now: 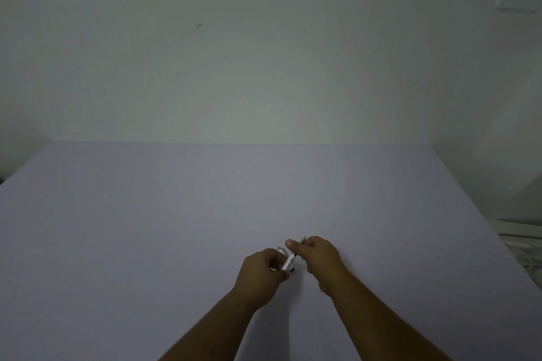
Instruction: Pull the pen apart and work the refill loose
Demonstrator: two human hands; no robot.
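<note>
Your two bare forearms enter from near edge, angling inward, meeting over lavender counter. Your left hand: fingers curled, pinching lower end of one small silvery pen-like stick. Your right hand, just beside left: thumb and fingers clamped on upper end of same stick, dark tip poking out past fingers. Stick tilted, held between both hands, above counter. One small pale piece peeks just beyond left hand's fingers; cannot tell what it is. One plain wall well beyond hands.
</note>
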